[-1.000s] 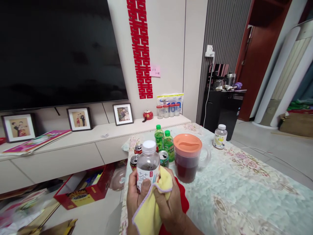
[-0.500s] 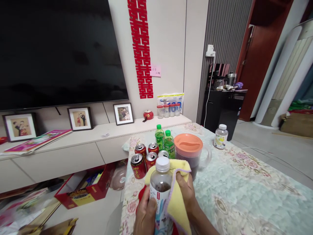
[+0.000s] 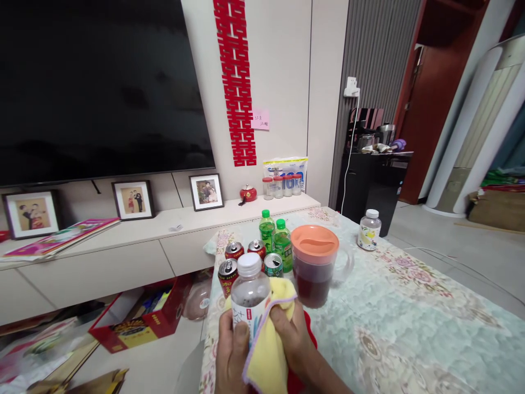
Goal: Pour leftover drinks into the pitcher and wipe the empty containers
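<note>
A clear plastic bottle with a white cap and a printed label stands nearly upright at the bottom centre. My left hand is wrapped round its lower left side. In my right hand is a yellow cloth with a purple edge, pressed against the bottle's right side. The cloth covers part of the label, and the bottle's base is hidden. Just beyond stand several opened drink cans, partly behind the bottle. Something red shows beneath the right hand.
Two green-capped bottles stand behind the cans. A pitcher of dark liquid with an orange lid is right of them. Farther right is a white-capped jar on the flowered tablecloth. A red box lies on the floor at left.
Both hands, the bottle and the cloth have shifted left. The bottle sits a little higher in view, the cloth wraps across its right side, and more of the pitcher shows.
</note>
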Available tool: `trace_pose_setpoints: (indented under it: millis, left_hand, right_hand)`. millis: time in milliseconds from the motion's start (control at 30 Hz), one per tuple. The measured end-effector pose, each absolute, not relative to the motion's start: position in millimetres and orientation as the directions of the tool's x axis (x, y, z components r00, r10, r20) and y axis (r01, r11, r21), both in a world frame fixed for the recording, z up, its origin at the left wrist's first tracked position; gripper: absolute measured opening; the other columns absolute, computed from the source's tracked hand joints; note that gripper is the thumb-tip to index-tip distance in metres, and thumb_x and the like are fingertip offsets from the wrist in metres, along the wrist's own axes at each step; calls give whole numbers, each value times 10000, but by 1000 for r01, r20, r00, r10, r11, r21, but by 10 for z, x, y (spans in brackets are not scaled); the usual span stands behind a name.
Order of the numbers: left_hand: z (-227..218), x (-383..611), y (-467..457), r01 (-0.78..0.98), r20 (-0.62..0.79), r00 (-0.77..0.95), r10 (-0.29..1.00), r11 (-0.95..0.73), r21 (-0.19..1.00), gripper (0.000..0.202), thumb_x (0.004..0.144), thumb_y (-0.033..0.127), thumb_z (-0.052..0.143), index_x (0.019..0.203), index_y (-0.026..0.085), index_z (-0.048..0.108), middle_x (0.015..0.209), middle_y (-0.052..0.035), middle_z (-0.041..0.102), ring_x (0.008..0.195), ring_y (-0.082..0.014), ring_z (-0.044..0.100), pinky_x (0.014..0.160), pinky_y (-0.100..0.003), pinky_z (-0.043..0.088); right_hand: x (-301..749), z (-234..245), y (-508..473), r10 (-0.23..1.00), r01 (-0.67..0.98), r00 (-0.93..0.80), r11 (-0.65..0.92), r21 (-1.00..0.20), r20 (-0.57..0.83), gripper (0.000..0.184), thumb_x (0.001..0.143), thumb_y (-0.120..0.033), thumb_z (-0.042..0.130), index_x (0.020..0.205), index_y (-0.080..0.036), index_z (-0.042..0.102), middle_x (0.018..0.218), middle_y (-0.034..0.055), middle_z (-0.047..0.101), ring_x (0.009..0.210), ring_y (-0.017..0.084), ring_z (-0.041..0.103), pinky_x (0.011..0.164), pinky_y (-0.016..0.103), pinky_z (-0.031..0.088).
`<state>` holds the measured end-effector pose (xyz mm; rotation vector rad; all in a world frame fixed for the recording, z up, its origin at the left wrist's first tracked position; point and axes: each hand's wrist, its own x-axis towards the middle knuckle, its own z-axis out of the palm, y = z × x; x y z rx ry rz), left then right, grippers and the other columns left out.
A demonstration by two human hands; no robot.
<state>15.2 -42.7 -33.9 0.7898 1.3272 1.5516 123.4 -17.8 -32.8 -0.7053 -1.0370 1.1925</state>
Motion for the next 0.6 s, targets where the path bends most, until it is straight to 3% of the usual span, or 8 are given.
trace_pose_setpoints:
  millis: [167,367,500,600]
  left_hand:
    - [-247,66,-297,-172,67,-439,896,-158,972,753,634,840,779,1041,222,637,872,-33,786,861,-301,754,706,-318,566]
    - [-195,164,-293,-340,35,-385,922,-177,924,883,658,817,768,1281,203,639,982,-86,826,971,-361,774,812,-379,627]
    - [-309,102,-311,-321,-65,-352,934,-55,945,1004,560,822,823,1327,195,657,951,-96,842,957,-397,784,799,-409,651]
    - [-515,28,-324,-280,-81,-260,962,5,960,918,574,768,851,1260,175,704,1027,-138,842,1019,-423,774,820,-432,658]
  right_hand:
    - [1164,-418,-162,922,-307,32,377,-874,387,372,829,-498,757,1094,-237,774,1070,102,786,1017,325,734,937,419,587]
    - [1197,-364,-178,785,-117,31,618,-777,619,459,909,-330,667,1358,-237,667,1268,127,713,1142,311,698,1035,421,543]
    - [1233,-329,-203,815,-176,58,577,-798,577,396,936,-410,649,1284,-227,697,1168,118,741,1040,291,719,989,405,561]
    - [1267,-393,-180,905,-312,102,422,-851,412,494,882,-531,719,1253,-205,710,1125,124,779,1065,301,728,1014,413,555]
